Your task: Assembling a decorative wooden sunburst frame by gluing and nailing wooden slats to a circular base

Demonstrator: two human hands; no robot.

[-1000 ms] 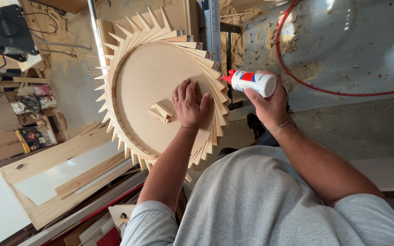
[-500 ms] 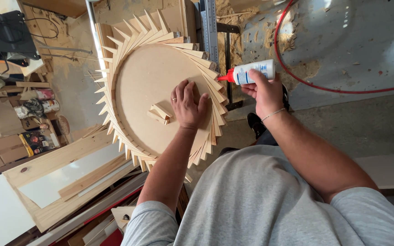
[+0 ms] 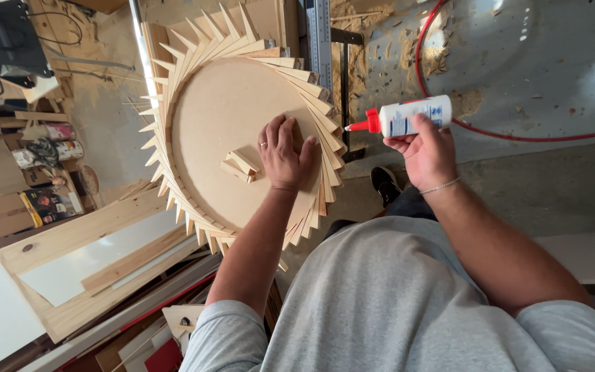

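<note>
A round wooden disc (image 3: 222,117) ringed with overlapping pointed wood slats (image 3: 173,69) lies in front of me. My left hand (image 3: 282,150) presses flat on the disc near its right edge, a ring on one finger. Small wood blocks (image 3: 240,166) sit at the disc's centre, just left of that hand. My right hand (image 3: 427,153), with a thin bracelet at the wrist, grips a white glue bottle with a red nozzle (image 3: 408,116). The nozzle points left toward the slats at the disc's right rim, a small gap away.
A red hose (image 3: 518,134) loops over the dusty concrete floor (image 3: 518,62) with sawdust. A metal ruler (image 3: 321,34) lies beyond the disc. Wood boards and a white panel (image 3: 98,258) lie at lower left; cans and boxes (image 3: 43,151) crowd the left. My black shoe (image 3: 385,183) shows below.
My right hand has drawn the glue bottle away from the slat rim to the right, turning it level. My left hand stays pressed on the disc.
</note>
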